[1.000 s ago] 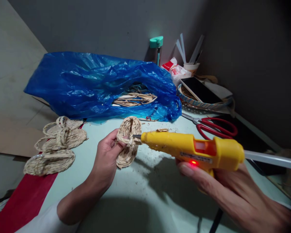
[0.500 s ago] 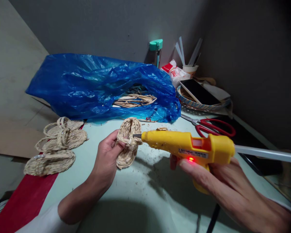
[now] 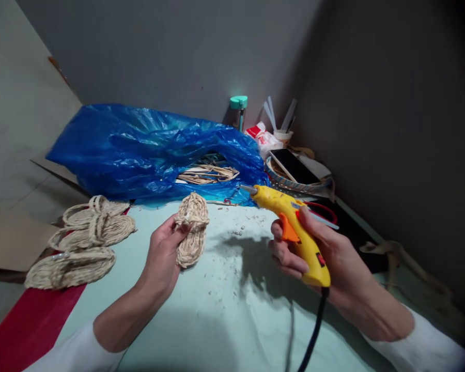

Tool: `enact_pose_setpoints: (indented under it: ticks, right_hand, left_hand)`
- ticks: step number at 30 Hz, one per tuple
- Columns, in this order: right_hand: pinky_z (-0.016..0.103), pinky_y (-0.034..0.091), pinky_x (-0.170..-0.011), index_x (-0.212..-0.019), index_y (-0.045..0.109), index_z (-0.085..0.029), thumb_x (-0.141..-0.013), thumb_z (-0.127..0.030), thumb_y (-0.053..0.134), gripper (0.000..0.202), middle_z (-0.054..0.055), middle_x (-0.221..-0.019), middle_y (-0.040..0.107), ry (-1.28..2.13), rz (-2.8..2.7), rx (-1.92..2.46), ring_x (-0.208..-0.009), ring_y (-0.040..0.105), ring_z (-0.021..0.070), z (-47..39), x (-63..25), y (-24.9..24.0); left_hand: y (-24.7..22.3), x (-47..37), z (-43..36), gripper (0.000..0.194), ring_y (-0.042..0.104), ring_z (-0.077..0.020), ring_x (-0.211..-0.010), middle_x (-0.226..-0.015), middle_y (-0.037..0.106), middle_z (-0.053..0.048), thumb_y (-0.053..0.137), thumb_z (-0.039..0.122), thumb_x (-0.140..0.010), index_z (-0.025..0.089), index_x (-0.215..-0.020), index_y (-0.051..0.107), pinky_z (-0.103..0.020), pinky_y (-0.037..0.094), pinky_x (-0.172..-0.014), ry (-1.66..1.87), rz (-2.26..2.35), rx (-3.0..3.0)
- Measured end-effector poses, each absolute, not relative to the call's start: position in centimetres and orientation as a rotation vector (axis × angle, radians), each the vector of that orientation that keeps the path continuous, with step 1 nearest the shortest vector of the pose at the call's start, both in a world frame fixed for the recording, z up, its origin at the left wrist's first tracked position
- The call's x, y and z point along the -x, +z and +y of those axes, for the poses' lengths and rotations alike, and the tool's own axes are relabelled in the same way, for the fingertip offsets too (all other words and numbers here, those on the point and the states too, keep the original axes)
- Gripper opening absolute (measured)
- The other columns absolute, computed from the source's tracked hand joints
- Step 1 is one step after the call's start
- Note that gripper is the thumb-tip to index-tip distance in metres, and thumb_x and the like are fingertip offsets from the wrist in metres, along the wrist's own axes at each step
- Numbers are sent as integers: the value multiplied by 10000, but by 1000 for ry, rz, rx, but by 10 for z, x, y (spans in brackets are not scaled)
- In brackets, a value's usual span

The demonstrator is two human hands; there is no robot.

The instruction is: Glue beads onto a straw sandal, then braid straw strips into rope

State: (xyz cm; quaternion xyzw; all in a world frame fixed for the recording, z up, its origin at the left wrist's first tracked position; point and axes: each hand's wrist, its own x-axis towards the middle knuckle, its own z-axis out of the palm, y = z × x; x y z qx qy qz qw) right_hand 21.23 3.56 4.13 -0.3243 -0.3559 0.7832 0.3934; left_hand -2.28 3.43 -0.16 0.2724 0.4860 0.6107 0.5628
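Pale tabletop (image 3: 251,305) — left hand (image 3: 163,250) pinching an oval braided sandal (image 3: 194,245), right hand (image 3: 329,248) wrapped round a yellow glue gun (image 3: 308,248).

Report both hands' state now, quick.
Left hand: closed, holding a braided slipper.
Right hand: closed, holding a yellow hot glue gun.

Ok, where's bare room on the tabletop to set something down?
Barest patch: the near pale green tabletop, between the left forearm and the black cord. Small bits litter the stretch between held slipper and glue gun. Crowded: the left, with three woven slippers, and the back, with the blue bag.
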Motion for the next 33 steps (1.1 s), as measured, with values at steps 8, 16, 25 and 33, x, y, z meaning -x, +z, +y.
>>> enact_pose_setpoints:
  ticks: [8,16,25,33]
  right_hand:
    - [174,363,-433,-719,641,-104,-817,-401,643,313,58,-640,645,2031,-1242,1171,-460,441,57,24,-238,17]
    - [227,425,-456,-646,600,-128,-872,-567,485,506,72,-619,663,2080,-1564,1318,-451,553,115,28,-247,24]
    - [284,181,-469,-524,480,-191,-956,-549,267,600,25,-454,449,183,-2659,1872,-392,344,121,19,-248,51]
    - [260,268,-574,-892,615,-171,-938,-253,463,179,63,-818,629,94,-2643,1384,-680,541,151,63,-217,52]
  left_hand:
    - [0,22,33,316,660,-142,-739,-866,726,-12,749,227,-684,180,-989,678,-206,502,-672,1490,1163,-693]
    - [-2,22,33,314,665,-226,-816,-820,720,-1,756,221,-648,231,-956,696,-255,519,-622,1468,1178,-722]
    - [1,20,32,262,624,-167,-714,-812,703,3,727,177,-667,223,-924,702,-226,505,-591,1414,1194,-752]
    - [-4,21,32,270,582,-121,-662,-774,653,9,734,210,-674,189,-940,689,-188,483,-595,1364,1183,-763]
